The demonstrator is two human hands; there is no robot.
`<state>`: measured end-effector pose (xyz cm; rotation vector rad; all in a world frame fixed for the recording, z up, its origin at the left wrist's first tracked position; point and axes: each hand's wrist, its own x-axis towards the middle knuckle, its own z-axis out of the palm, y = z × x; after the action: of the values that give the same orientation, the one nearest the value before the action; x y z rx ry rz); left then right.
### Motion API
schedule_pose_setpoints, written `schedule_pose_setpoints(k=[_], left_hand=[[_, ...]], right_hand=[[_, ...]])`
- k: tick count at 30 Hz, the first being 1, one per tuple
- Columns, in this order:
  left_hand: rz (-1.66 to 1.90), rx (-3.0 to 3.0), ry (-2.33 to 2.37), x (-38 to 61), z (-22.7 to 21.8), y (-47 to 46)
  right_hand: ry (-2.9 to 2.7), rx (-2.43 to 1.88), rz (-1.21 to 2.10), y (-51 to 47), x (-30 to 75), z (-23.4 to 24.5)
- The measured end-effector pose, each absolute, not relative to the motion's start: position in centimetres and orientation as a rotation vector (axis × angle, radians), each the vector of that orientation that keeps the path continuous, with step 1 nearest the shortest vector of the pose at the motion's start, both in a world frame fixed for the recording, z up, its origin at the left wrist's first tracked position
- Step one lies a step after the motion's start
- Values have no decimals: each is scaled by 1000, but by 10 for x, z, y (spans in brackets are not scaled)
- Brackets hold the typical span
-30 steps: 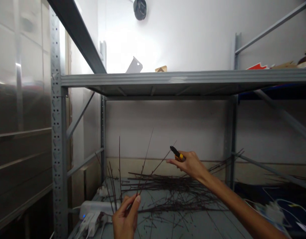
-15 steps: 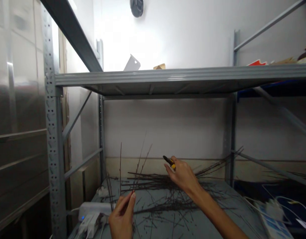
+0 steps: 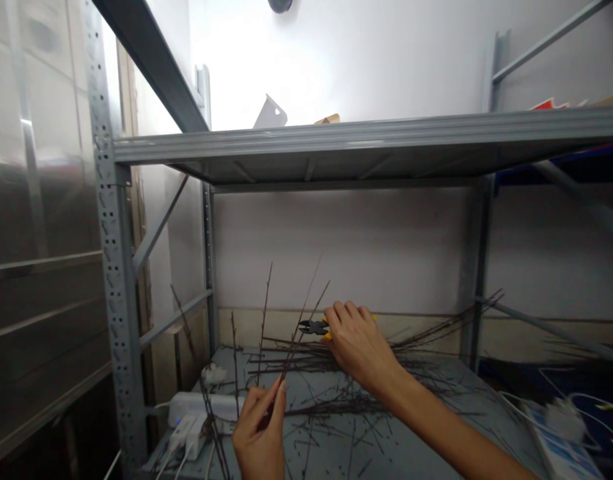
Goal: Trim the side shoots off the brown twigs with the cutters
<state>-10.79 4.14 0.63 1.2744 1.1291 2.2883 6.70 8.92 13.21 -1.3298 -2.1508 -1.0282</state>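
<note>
My left hand, low in the head view, pinches a thin dark branch between thumb and fingertips. Its slender shoots point up and to the right. Around the handles of diagonal cutters with dark jaws and yellow grips, my right hand is closed. The jaws look parted and lie at the branch's shoots, above my left hand; whether they touch a stem I cannot tell. Other thin twigs rise just left of the branch. Behind and below, a pile of dark twigs lies across the grey shelf.
A white power strip with plugs and cables sits at the shelf's left. Overhead runs a grey shelf beam, with a perforated metal post on the left. Cables and a blue-white box lie at the right.
My right hand has turned and brought the cutters left and slightly down to the branch; their jaws now show parted. My left hand and the branch appear farther right as the view has shifted.
</note>
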Motion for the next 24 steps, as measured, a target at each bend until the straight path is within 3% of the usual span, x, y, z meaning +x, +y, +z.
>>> schedule_pose_setpoints(k=[6, 15, 24], left_hand=[[2364, 1314, 1062, -103, 5, 41], [2315, 1514, 1010, -112, -6, 48], [2374, 1342, 1035, -106, -11, 54]], right_hand=[[-2160, -1368, -1055, 86, 63, 139], [-2286, -1468, -645, 107, 70, 135], [-2138, -1513, -244, 107, 79, 145]])
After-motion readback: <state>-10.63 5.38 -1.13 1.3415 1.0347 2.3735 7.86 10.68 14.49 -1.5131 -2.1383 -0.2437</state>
